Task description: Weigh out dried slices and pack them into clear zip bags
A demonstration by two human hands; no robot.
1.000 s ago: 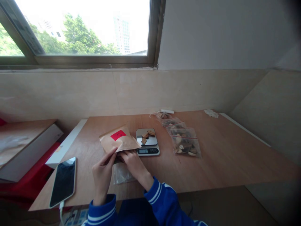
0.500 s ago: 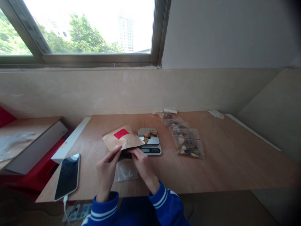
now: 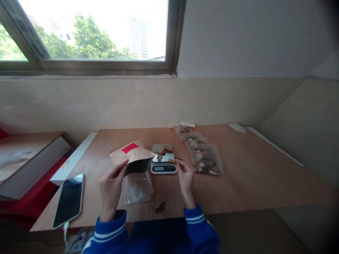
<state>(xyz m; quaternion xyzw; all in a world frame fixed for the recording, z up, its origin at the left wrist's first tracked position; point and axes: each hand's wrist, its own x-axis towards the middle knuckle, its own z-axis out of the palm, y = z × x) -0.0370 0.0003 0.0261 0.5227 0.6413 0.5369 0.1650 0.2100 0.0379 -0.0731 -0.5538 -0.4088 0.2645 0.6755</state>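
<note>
My left hand pinches the rim of a brown kraft paper pouch with a red label; its dark mouth gapes toward me. Between the fingertips of my right hand is a brown dried slice, held at the near right edge of the scale's plate. Several similar dried slices lie on the steel plate of the small digital scale. The scale's display is lit, but its figure is too small to read. Empty clear zip bags lie below the pouch.
Filled clear zip bags overlap in a row right of the scale. A phone with a white cable lies at the left edge. A dark flat piece sits near the table's front edge.
My right hand has left the pouch's mouth and moved right to the scale, now with a dried slice in its fingers. The left hand still grips the pouch, whose opening shows more.
</note>
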